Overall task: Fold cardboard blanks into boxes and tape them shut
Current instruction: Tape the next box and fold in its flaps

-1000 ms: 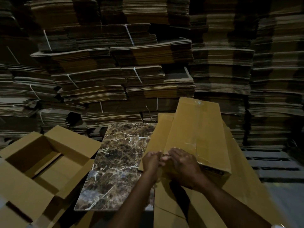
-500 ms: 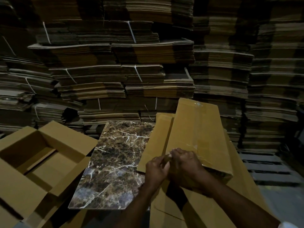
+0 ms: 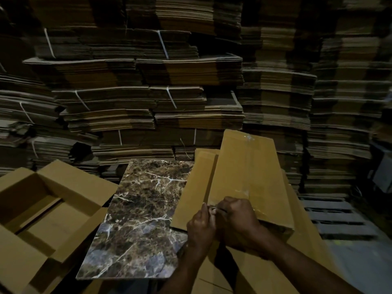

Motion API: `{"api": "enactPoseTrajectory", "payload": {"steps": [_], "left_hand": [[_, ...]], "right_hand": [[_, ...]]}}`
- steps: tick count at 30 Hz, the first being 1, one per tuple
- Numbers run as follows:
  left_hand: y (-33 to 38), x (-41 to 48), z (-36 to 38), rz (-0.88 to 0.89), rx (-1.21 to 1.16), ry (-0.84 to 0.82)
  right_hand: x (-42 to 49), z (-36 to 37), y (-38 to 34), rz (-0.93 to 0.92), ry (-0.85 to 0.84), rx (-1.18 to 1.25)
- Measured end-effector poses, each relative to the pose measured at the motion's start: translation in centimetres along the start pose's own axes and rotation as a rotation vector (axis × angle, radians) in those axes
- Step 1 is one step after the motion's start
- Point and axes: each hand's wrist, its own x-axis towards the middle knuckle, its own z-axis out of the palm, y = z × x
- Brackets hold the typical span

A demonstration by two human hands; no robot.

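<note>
A long brown cardboard box [image 3: 244, 172] lies closed at centre right, with clear tape [image 3: 248, 137] glinting along its top seam. One flap [image 3: 195, 187] sticks out on its left side. Both hands meet at the box's near left corner. My right hand [image 3: 238, 217] is curled into a fist over the near edge. My left hand [image 3: 201, 227] has its fingertips raised against the right hand's. Between them they pinch a small shiny piece [image 3: 213, 209] that looks like clear tape. What lies under the right palm is hidden.
A dark marble slab [image 3: 142, 219] lies left of the box. An open cardboard box [image 3: 42, 209] sits at the far left. Strapped stacks of flat blanks [image 3: 148, 92] wall off the back. A wooden pallet [image 3: 335, 217] lies on the right, and flat cardboard [image 3: 307, 247] under the box.
Both hands stayed at the box's near left corner. The left hand's fingers rose and closed in against the right hand's fingertips. The box has not moved.
</note>
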Motion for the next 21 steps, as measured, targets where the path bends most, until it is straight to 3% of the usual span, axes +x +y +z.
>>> {"api": "enactPoseTrajectory", "payload": {"steps": [6, 10, 14, 17, 21], "left_hand": [[1.0, 0.4, -0.5, 0.010, 0.001, -0.013], [-1.1, 1.1, -0.7, 0.277, 0.079, -0.022], [-3.6, 3.4, -2.7, 0.674, 0.327, -0.151], [-4.2, 6.0, -4.5, 0.845, 0.443, -0.261], [-4.5, 8.6, -6.0, 0.752, 0.357, -0.445]], "right_hand": [[0.0, -0.7, -1.7, -0.006, 0.017, -0.029], [-0.5, 0.1, -1.1, 0.077, -0.009, -0.006], [-0.7, 0.9, -1.1, 0.141, -0.005, 0.001], [-0.2, 1.1, -2.0, 0.149, 0.026, -0.022], [0.7, 1.2, -2.9, 0.163, 0.043, -0.068]]}}
